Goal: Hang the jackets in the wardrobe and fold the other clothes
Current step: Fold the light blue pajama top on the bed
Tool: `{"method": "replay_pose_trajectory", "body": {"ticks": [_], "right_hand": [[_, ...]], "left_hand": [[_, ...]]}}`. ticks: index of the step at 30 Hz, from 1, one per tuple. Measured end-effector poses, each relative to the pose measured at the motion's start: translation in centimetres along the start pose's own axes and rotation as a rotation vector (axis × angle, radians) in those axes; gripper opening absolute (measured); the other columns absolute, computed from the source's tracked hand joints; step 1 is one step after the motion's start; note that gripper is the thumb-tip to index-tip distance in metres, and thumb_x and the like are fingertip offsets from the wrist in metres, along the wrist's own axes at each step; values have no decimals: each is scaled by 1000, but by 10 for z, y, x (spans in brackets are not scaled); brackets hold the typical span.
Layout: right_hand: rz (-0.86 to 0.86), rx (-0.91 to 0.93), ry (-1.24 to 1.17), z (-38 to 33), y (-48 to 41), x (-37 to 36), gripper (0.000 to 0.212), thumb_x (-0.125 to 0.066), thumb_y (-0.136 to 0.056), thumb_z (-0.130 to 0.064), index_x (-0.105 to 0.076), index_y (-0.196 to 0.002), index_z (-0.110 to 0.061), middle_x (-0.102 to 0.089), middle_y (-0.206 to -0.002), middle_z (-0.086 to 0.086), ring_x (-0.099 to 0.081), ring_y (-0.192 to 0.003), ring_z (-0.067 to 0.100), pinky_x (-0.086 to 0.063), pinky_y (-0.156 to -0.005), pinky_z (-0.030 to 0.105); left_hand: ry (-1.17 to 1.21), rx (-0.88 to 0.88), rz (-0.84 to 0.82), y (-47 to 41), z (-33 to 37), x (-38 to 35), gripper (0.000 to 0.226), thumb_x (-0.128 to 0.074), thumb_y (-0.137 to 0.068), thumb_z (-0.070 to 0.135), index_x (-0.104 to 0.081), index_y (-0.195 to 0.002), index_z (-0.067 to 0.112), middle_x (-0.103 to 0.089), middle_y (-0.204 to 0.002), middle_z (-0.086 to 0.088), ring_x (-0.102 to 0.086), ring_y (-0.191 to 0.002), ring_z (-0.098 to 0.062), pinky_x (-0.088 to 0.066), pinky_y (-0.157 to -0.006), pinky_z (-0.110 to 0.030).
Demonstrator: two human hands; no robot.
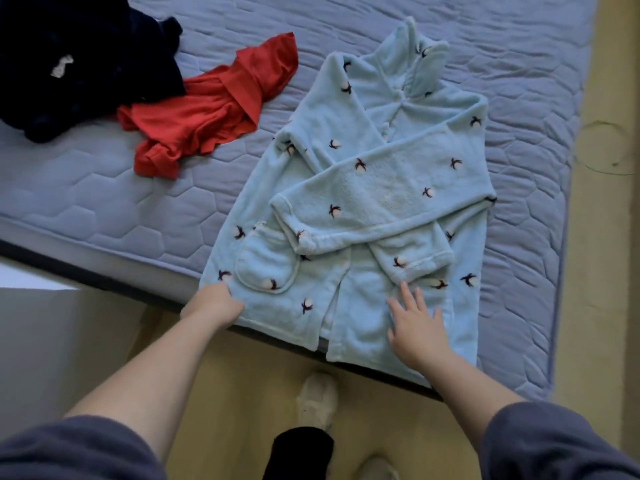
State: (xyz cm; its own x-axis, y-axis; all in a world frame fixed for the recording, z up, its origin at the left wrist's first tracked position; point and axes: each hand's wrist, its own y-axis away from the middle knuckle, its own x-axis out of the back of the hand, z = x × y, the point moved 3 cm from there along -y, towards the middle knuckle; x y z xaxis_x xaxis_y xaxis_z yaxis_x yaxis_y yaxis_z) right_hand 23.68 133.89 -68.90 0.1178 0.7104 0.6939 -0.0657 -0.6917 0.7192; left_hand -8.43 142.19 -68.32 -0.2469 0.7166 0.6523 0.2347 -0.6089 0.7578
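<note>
A light blue fleece top (374,188) with small dark and white motifs lies front up on the blue quilted mattress (104,195), both sleeves folded across its chest. Its hem hangs slightly over the mattress's near edge. My left hand (214,303) grips the lower left hem corner, fingers tucked under the fabric. My right hand (415,323) lies flat, fingers spread, on the lower right front panel. A crumpled red garment (207,112) and a dark navy garment (76,64) lie at the far left of the mattress.
The mattress's near edge runs diagonally from left to lower right. Yellowish floor lies below it and along the right side. My feet in light slippers (317,400) stand close to the bed. A white surface (34,341) sits at the lower left.
</note>
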Motion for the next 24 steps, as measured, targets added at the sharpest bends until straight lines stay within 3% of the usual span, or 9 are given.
{"method": "replay_pose_trajectory", "body": {"ticks": [3, 8, 13, 15, 19, 24], "right_hand": [[169, 39, -58, -26, -11, 35, 49, -41, -95, -26, -29, -143, -21, -8, -160, 4, -6, -148, 23, -22, -115, 45], [281, 100, -210, -87, -87, 116, 49, -46, -92, -23, -36, -141, -20, -23, -155, 6, -24, -140, 24, -30, -109, 41], [393, -3, -368, -128, -201, 193, 53, -47, -90, -19, -36, -142, -17, -33, -147, 4, -36, -131, 25, -35, -102, 43], [434, -79, -417, -128, -242, 217, 57, -48, -90, -20, -32, -144, -17, -33, -147, 5, -37, -130, 26, -35, -103, 45], [494, -194, -538, -115, -303, 252, 69, -51, -89, -27, -21, -150, -15, -27, -152, 7, -28, -139, 27, -28, -111, 48], [481, -232, -605, -111, -356, 281, 67, -52, -88, -34, -27, -147, -15, -37, -146, 9, -36, -133, 29, -31, -109, 49]], "left_hand": [[65, -54, 103, -14, 11, 28, 10, -47, -89, 27, -51, -94, 19, -56, -105, -3, -52, -91, -24, -45, -76, -33], [231, -183, 236, -86, 63, 96, 28, -51, -89, 28, -55, -113, 14, -58, -120, -9, -54, -109, -30, -43, -84, -36], [452, -304, 329, -166, 123, 143, 44, -55, -91, 33, -43, -129, 13, -46, -134, -11, -50, -119, -32, -42, -91, -43], [414, -362, 369, -191, 143, 150, 48, -56, -91, 32, -40, -132, 13, -42, -137, -11, -48, -121, -33, -42, -90, -44], [251, -497, 443, -223, 170, 148, 50, -63, -84, 30, -41, -126, 15, -44, -126, -10, -50, -114, -33, -44, -82, -44], [251, -610, 478, -237, 191, 154, 29, -54, -84, 38, -49, -103, 17, -62, -107, -10, -60, -98, -37, -33, -64, -37]]}}
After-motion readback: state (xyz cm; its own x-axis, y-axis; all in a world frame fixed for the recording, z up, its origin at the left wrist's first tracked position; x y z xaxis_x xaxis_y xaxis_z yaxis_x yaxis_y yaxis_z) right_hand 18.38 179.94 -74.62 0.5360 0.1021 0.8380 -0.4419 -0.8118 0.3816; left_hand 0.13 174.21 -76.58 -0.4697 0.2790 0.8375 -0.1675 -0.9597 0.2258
